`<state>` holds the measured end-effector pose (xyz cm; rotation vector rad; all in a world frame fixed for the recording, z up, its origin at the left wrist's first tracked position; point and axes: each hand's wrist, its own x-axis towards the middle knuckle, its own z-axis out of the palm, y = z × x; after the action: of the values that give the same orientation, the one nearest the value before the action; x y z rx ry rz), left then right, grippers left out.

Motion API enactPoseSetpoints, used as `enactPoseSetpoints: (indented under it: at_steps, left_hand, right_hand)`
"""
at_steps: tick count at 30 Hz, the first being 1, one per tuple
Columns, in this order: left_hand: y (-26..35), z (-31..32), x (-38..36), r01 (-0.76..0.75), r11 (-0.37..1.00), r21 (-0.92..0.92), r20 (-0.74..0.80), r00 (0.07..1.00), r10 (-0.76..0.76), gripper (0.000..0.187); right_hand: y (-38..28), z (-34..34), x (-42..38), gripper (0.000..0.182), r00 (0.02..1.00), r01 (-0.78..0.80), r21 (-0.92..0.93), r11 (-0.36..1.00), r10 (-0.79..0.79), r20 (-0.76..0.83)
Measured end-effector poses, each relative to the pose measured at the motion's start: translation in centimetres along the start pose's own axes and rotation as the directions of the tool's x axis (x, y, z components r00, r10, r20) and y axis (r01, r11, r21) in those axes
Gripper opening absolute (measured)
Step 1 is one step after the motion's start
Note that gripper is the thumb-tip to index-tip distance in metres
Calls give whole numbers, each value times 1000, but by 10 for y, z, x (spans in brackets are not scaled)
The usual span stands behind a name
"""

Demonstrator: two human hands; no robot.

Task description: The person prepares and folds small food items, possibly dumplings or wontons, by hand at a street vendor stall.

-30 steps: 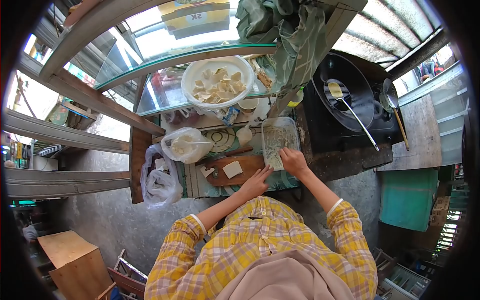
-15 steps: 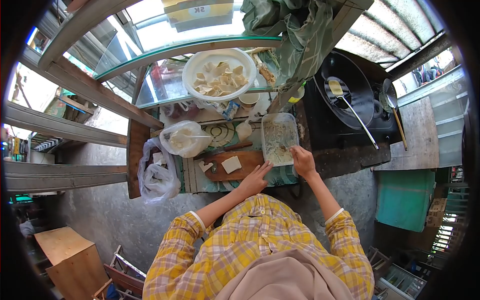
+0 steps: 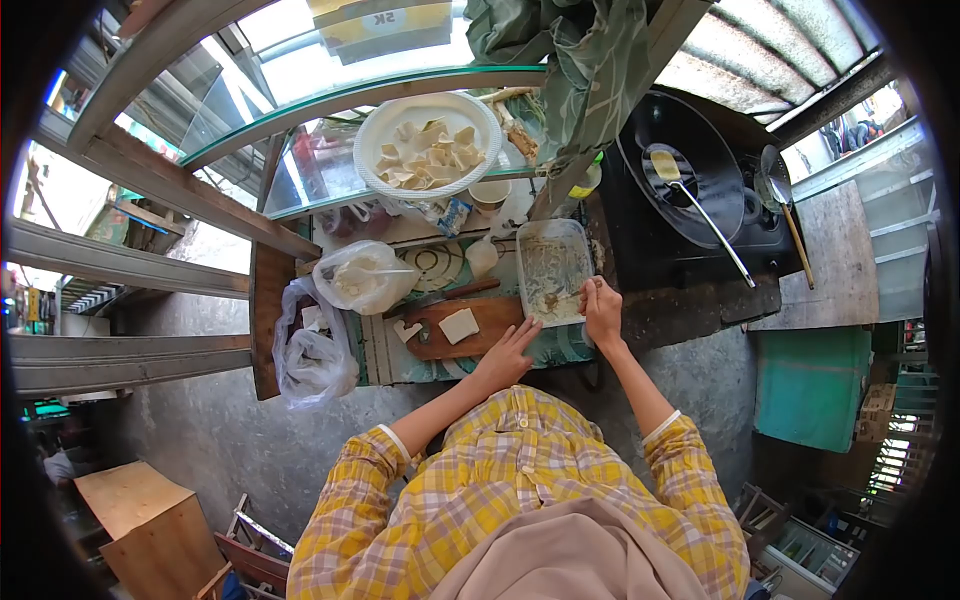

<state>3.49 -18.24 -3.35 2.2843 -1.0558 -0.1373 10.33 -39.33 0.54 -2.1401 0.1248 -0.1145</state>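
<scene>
A clear rectangular plastic container [image 3: 553,255], with pale, wet-looking residue along its bottom, stands in front of me. My left hand [image 3: 506,358] has its fingers stretched out, the tips against the container's near left corner. At the near right corner, my right hand [image 3: 601,314] is closed with curled fingers; whatever it pinches is hidden. Left of the container is a wooden cutting board [image 3: 485,318] with a pale square slice [image 3: 459,325] and a smaller pale scrap [image 3: 407,330]. A knife [image 3: 445,297] lies along the board's far side.
On the glass shelf, a white plate [image 3: 370,150] holds several pale folded pieces. Plastic bags [image 3: 366,275] sit at the left. To the right, a black wok [image 3: 640,130] with a long-handled spatula [image 3: 712,228] rests on the stove. A ladle [image 3: 795,235] lies beside it.
My right hand has drawn back slightly from over the container's inside to its near right corner. My left hand stays by the near left corner. The whole view has shifted a little.
</scene>
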Motion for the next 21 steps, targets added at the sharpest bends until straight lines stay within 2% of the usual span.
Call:
enactPoseSetpoints:
  at_steps: [3,6,9,12,15,16,18,21]
  left_hand:
    - [-1,0,0,5,1000,10,10,1000,-5,20]
    - [-2,1,-1,-10,1000,-3,-27,1000,10,19]
    - [-3,1,-1,-5,1000,6,8,1000,5,17]
    - [-4,-3,-1,-5,999,-49,1,1000,5,15]
    - [-3,-10,1,-42,975,-219,-212,977,-5,13]
    - [-1,-14,1,115,918,-380,-154,970,-186,14]
    - [4,-24,0,406,659,-632,44,869,-494,18]
    - [-10,-13,8,339,305,-890,36,719,-694,25]
  right_hand:
    - [12,-2,5,25,969,-193,232,953,223,-111]
    - [14,-10,7,26,939,-234,349,907,304,-162]
    - [4,-11,7,27,959,-187,292,938,239,-153]
    - [5,-11,11,27,959,-175,325,929,236,-158]
    - [12,-20,12,26,919,-224,467,856,345,-191]
    - [21,-23,11,24,913,-223,507,833,361,-191]
    - [30,-33,6,23,884,-232,628,742,430,-181]
    - [30,-47,-5,23,877,-205,743,637,457,-150]
